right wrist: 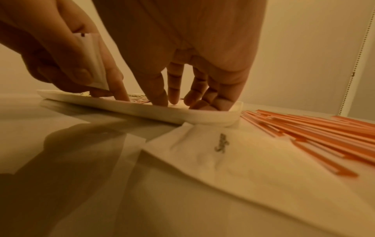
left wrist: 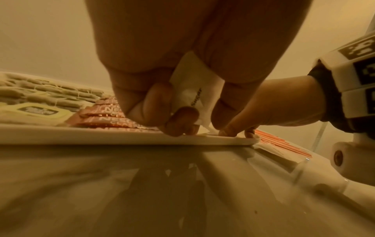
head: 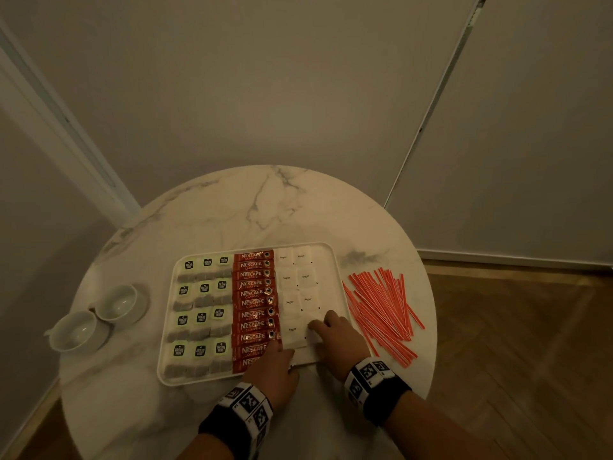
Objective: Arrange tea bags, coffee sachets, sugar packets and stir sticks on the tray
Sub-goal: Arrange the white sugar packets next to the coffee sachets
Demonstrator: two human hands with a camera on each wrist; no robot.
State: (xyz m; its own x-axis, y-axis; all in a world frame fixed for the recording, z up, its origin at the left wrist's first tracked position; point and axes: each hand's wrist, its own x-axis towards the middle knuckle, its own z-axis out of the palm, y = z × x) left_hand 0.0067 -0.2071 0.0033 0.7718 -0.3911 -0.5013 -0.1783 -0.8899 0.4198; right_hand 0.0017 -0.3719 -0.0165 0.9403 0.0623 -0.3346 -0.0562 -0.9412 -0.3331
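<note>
Left hand (left wrist: 182,89) low over tray (head: 326,257), fingers curled around upright sugar packets (left wrist: 194,80). Right hand (head: 335,336) flat, fingers straight, pressing bottom-right packet (head: 311,335).

Both hands, left hand (head: 277,366) and right hand (head: 335,340), rest on sugar packets (head: 298,287) in the white tray (head: 328,257); red stir sticks (head: 381,307) lie on the bench (head: 265,207).

A round white marble-look table (head: 232,207) with grey veining stands in a dim, warm-lit room corner. Plain pale walls (head: 265,78) rise behind it, with a white door frame (head: 49,127) at the far left and a pale panel (head: 530,144) at the right. Herringbone wood floor (head: 517,343) shows at the near right
</note>
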